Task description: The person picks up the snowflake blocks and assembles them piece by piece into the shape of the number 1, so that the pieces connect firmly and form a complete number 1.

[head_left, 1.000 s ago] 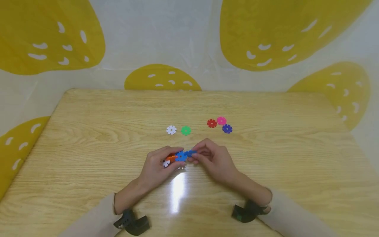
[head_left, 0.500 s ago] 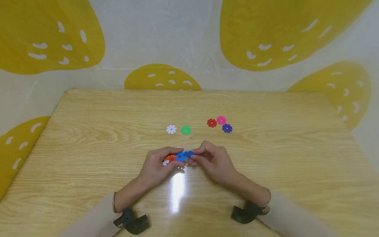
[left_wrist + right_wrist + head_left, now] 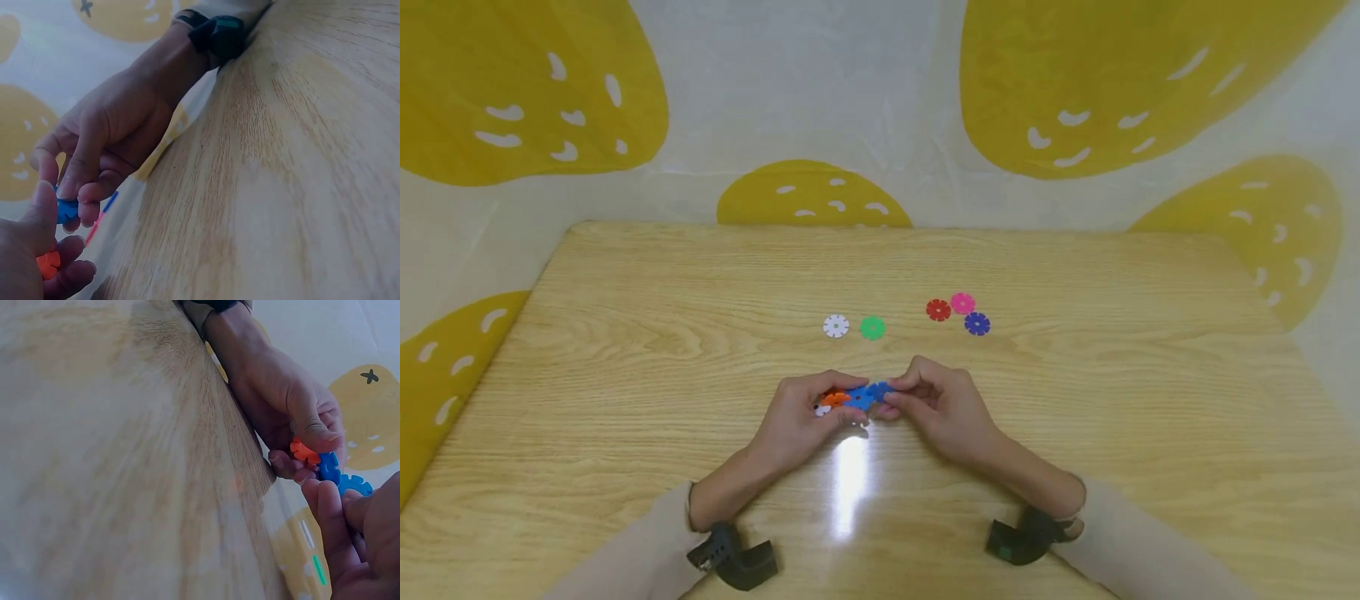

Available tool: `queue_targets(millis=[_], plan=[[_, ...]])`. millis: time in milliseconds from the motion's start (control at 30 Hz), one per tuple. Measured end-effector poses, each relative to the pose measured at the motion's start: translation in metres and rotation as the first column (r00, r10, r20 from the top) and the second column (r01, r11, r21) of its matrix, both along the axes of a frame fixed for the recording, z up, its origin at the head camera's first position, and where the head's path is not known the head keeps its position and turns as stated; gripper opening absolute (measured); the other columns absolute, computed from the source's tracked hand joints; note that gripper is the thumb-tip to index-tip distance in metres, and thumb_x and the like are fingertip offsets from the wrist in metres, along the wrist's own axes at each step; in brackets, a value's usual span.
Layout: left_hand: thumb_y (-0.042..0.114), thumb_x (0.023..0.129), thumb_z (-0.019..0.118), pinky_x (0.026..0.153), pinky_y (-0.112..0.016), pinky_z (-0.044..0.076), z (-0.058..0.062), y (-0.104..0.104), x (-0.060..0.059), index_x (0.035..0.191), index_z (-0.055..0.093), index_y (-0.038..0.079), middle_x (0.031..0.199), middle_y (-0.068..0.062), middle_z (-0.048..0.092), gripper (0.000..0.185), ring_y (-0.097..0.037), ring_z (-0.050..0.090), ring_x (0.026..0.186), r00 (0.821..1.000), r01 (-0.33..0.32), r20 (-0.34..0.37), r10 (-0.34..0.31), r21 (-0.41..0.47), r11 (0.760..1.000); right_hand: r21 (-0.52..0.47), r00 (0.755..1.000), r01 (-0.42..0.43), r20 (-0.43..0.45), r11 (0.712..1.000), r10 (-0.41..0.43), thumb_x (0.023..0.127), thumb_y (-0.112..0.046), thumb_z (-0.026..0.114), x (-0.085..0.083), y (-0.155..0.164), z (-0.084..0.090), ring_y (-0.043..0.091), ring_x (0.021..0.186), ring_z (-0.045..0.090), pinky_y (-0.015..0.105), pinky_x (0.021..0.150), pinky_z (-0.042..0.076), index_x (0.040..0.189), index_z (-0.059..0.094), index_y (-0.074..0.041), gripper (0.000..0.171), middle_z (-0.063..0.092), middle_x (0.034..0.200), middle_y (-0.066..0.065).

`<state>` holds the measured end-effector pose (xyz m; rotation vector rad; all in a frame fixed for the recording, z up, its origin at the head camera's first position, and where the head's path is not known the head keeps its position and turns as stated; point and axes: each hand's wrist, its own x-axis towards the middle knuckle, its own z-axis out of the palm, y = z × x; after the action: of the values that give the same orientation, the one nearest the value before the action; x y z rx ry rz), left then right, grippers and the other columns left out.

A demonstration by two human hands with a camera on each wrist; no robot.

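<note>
My left hand (image 3: 797, 415) grips a small chain of notched plastic discs between thumb and fingers. In that chain are a white disc (image 3: 823, 410), an orange disc (image 3: 835, 399) and a blue disc (image 3: 857, 399). The right hand (image 3: 953, 410) pinches a second blue disc (image 3: 880, 391) by its right side, between thumb and index finger. In the right wrist view this second blue disc (image 3: 356, 484) meets the edge of the first blue disc (image 3: 329, 467), with the orange disc (image 3: 304, 451) beyond. Part of the chain is hidden behind the left fingers.
Farther back on the wooden table (image 3: 625, 350) lie a white disc (image 3: 836, 326) and a green disc (image 3: 872, 327). To their right, a red disc (image 3: 937, 310), a pink disc (image 3: 963, 303) and a dark blue disc (image 3: 977, 323) lie close together.
The right hand has shifted slightly left with its blue disc, which now overlaps the first blue disc more. The left hand keeps its grip on the chain. The loose discs stay put.
</note>
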<state>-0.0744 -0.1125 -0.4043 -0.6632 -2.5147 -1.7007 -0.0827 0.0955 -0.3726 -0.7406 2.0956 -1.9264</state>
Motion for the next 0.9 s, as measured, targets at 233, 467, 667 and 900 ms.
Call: queue_targets(millis=[233,467,667,900], plan=[[0.009,0.068,0.075,0.074,-0.028,0.048,0.018,0.004,0.005,0.096,0.067,0.004,0.095,-0.003,0.067,0.029,-0.015,0.061,0.088,0.999,-0.023,0.047,0.023,-0.011,1.000,-0.072,0.996,-0.031,0.077,0.997,0.036,0.080,0.014,0.054,0.001,-0.002,0.000,0.033,0.074,0.064,0.036,0.065,0.050,0.085,0.052,0.009,0.007,0.063,0.087,0.023],[0.022,0.069,0.075,0.077,-0.028,0.047,0.001,0.001,0.003,0.096,0.068,0.016,0.094,0.011,0.066,0.028,-0.010,0.061,0.090,0.997,-0.020,0.081,0.016,0.050,0.999,-0.078,0.997,-0.036,0.071,0.996,0.042,0.080,0.014,0.054,0.001,-0.002,0.002,0.031,0.075,0.064,0.036,0.065,0.050,0.086,0.053,0.009,0.007,0.063,0.088,0.022],[0.021,0.070,0.075,0.078,-0.028,0.046,0.004,0.000,0.002,0.096,0.069,0.018,0.093,0.012,0.066,0.027,-0.008,0.060,0.090,0.990,-0.017,0.141,0.011,0.036,0.999,-0.082,0.997,-0.038,0.068,0.996,0.044,0.079,0.016,0.054,0.000,-0.001,0.001,0.032,0.075,0.064,0.037,0.065,0.050,0.084,0.053,0.010,0.008,0.063,0.089,0.023],[0.008,0.071,0.074,0.080,-0.029,0.044,0.026,0.003,0.006,0.096,0.068,0.007,0.092,0.003,0.067,0.026,-0.011,0.060,0.089,0.978,-0.018,0.207,0.007,0.051,0.999,-0.065,0.999,-0.017,-0.032,0.998,0.015,0.076,0.018,0.057,0.001,-0.003,0.002,0.032,0.074,0.064,0.036,0.062,0.051,0.082,0.053,0.010,0.011,0.063,0.087,0.024]])
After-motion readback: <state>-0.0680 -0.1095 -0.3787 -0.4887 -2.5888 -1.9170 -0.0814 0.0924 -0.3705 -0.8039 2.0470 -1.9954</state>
